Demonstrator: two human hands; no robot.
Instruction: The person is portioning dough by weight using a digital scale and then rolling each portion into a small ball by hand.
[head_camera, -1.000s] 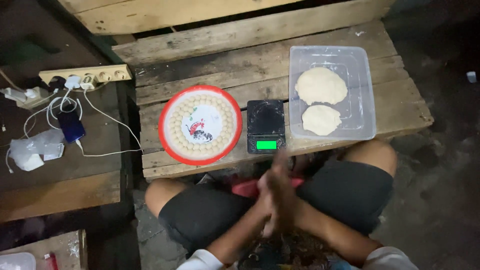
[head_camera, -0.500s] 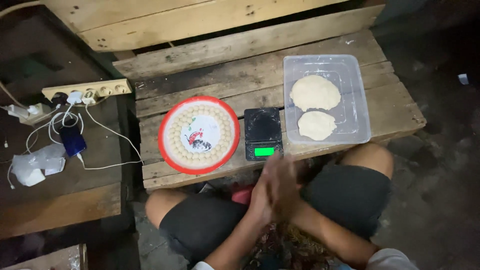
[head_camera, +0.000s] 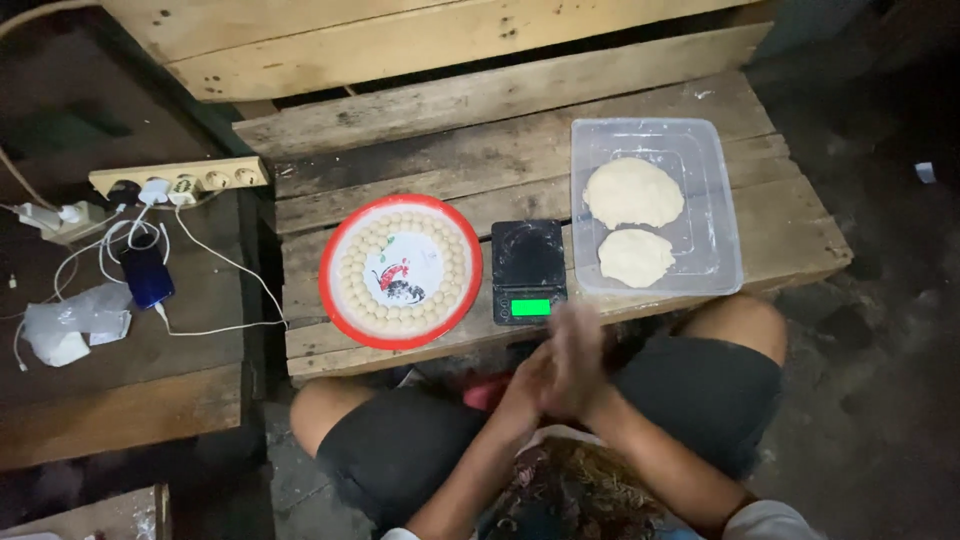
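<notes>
Wooden bench (head_camera: 420, 140) carries plate (head_camera: 401, 271), scale (head_camera: 529, 271) and dough tray (head_camera: 655, 205). Below its near edge, left hand (head_camera: 535, 382) and right hand (head_camera: 578, 362) press together; fingers blurred, grip cannot be told.

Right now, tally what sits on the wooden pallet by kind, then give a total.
Round red-rimmed plate ringed with small dough balls: 1
Black digital scale: 1
Clear plastic tray: 1
Flattened dough pieces in the tray: 2
Total: 5
</notes>
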